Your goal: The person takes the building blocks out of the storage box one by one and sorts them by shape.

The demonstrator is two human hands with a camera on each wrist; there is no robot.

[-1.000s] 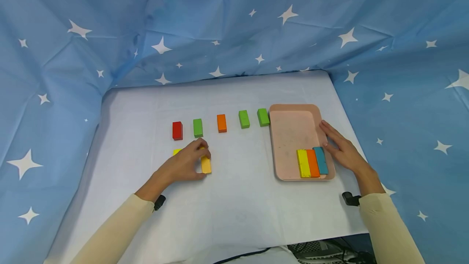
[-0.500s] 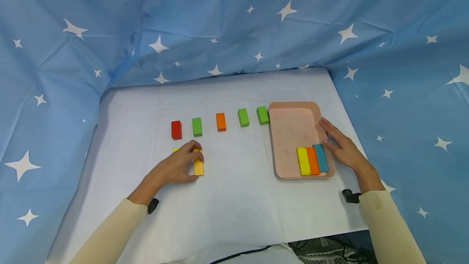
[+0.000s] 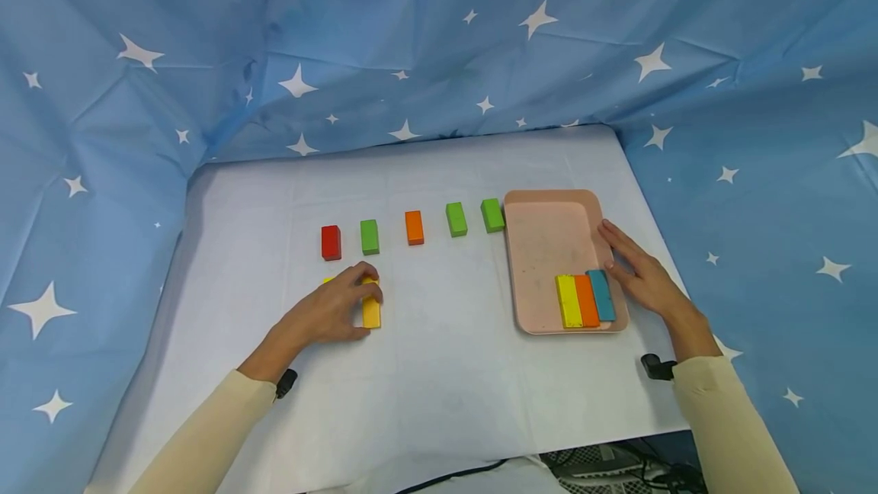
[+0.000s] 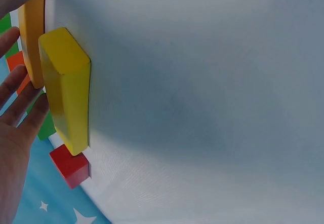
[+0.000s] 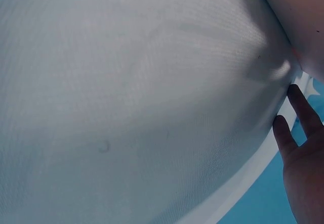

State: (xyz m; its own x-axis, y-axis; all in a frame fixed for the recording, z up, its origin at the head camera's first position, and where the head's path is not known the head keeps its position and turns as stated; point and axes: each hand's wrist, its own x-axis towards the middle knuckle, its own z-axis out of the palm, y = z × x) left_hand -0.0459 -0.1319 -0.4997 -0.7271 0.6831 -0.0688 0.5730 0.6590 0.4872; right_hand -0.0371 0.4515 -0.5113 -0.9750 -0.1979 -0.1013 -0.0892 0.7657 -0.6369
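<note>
My left hand (image 3: 341, 306) lies on the white table and pinches an amber block (image 3: 371, 312) between thumb and curled fingers. A yellow block (image 3: 329, 280) lies mostly hidden under that hand. The left wrist view shows the yellow block (image 4: 66, 95) side by side with the amber block (image 4: 33, 36), and my fingers (image 4: 17, 100) beside them. My right hand (image 3: 638, 274) rests flat against the right rim of the pink tray (image 3: 549, 238). Yellow (image 3: 568, 301), orange (image 3: 586, 299) and teal (image 3: 601, 294) blocks lie together in the tray's near right corner.
A row of blocks stands behind my left hand: red (image 3: 331, 242), green (image 3: 370, 236), orange (image 3: 414, 227), green (image 3: 456, 219), green (image 3: 491, 215), the last one touching the tray. Blue starred cloth walls in the table at the back and both sides.
My left hand slid the amber block a little to the left, closer to the yellow block, then held still. The right hand has stayed on the tray rim.
</note>
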